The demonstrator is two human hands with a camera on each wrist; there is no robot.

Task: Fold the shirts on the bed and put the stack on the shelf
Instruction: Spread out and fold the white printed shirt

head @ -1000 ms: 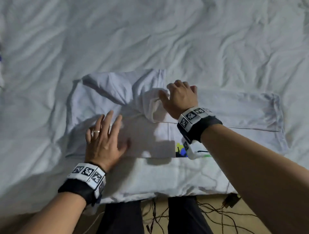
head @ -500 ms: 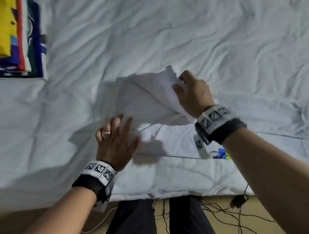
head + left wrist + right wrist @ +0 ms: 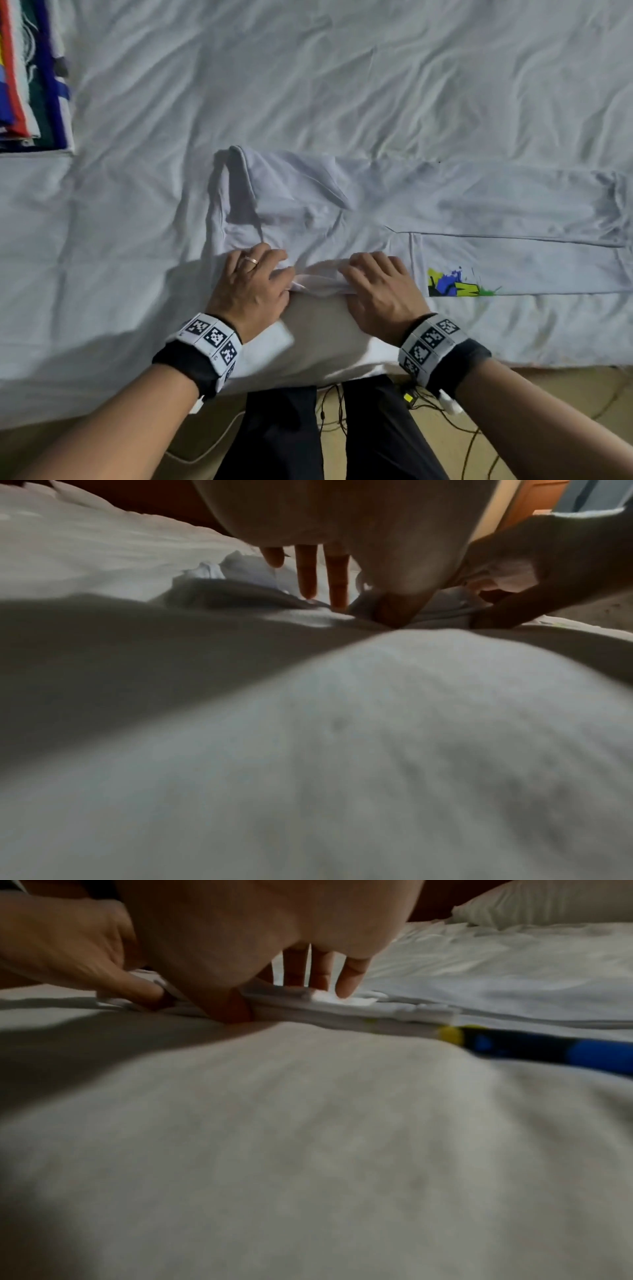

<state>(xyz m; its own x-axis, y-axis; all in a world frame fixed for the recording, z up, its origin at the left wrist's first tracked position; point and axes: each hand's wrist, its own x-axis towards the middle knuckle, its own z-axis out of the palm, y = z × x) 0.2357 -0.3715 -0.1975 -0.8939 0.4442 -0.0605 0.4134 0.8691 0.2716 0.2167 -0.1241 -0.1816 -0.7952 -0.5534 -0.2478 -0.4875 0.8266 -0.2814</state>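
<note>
A white shirt (image 3: 342,205) lies spread across the rumpled white bed sheet (image 3: 308,85), partly folded, its long body running off to the right and a yellow, blue and green print (image 3: 452,283) showing near the fold line. Both hands sit side by side at the near edge of the shirt, close to the person's body. The left hand (image 3: 251,286), with a ring (image 3: 251,261) on one finger, has its fingers laid on top of the cloth and its thumb tucked at the edge – it pinches a narrow bunched strip of the fabric. The right hand (image 3: 376,289) does the same just beside it, thumb and fingers closed on the same raised strip, which bridges the small gap between the two hands. In the left wrist view the fingers (image 3: 337,582) reach down straight onto the cloth; in the right wrist view the fingertips (image 3: 349,980) press onto a flat folded layer while the thumb goes under its edge. At the far left of the bed – well apart from the hands – lies a stack of coloured folded garments (image 3: 30,75). Dark trousers (image 3: 284,431) and some cables (image 3: 428,404) show below the bed's edge.
</note>
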